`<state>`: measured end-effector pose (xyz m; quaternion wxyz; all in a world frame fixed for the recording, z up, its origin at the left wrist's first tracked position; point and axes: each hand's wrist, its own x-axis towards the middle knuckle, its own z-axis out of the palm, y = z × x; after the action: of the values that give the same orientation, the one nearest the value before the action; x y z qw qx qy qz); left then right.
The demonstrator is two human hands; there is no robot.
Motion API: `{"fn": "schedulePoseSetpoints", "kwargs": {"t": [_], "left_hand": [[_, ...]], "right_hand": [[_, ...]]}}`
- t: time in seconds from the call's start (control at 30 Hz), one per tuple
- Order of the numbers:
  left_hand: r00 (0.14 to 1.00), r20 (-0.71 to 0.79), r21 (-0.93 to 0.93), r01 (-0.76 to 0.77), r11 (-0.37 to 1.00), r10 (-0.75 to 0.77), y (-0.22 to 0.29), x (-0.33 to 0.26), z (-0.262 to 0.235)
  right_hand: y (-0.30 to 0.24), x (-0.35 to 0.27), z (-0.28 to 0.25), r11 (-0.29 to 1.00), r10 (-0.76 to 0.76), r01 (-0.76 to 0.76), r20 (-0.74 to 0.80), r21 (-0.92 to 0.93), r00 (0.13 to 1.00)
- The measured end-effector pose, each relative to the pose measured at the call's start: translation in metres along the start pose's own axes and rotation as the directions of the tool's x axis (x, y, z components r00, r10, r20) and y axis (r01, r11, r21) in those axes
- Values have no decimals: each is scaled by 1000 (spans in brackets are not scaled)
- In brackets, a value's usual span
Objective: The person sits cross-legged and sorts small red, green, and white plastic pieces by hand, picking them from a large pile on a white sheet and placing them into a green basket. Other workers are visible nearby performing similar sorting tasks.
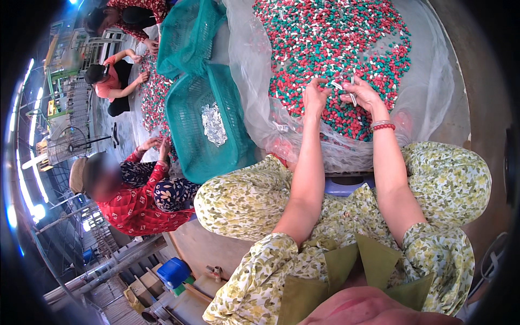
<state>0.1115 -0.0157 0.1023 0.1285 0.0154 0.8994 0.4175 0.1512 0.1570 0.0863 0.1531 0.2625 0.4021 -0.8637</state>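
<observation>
A large pile of small red, green and white pieces [336, 38] lies spread on a clear plastic sheet [252, 81] in front of me. Over its near part, my right hand [362, 94] is closed around a few slim whitish sticks [353, 99], which poke out between thumb and fingers. Close on its left, my left hand [315, 97] has its fingers pinched together. Another short white piece [337, 85] shows between the two hands, close to the left fingertips. What the left fingers hold, if anything, is too small to make out.
At my left stands a green plastic basket [179, 130] with a heap of clear, silvery pieces [214, 124] inside. Another green basket [187, 38] is beyond it. Several people sit further left around a similar coloured pile [154, 95]. A standing fan [70, 145] is behind them.
</observation>
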Motion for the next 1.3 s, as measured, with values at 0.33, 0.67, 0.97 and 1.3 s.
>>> {"fn": "schedulePoseSetpoints", "kwargs": {"t": [0.33, 0.67, 0.97, 1.3], "left_hand": [[949, 181, 450, -314, 836, 258, 24, 30, 30], [945, 270, 489, -298, 820, 183, 1, 68, 21], [961, 50, 152, -275, 949, 271, 12, 31, -18], [854, 464, -423, -22, 906, 237, 2, 16, 24]], "right_hand": [[-13, -1, -1, 985, 4, -18, -83, -170, 997], [-24, 1, -19, 992, -109, 120, -237, 32, 965], [-1, 31, -40, 641, -64, -79, 155, 764, 986], [-10, 18, -64, 956, -120, 75, 145, 284, 982]]}}
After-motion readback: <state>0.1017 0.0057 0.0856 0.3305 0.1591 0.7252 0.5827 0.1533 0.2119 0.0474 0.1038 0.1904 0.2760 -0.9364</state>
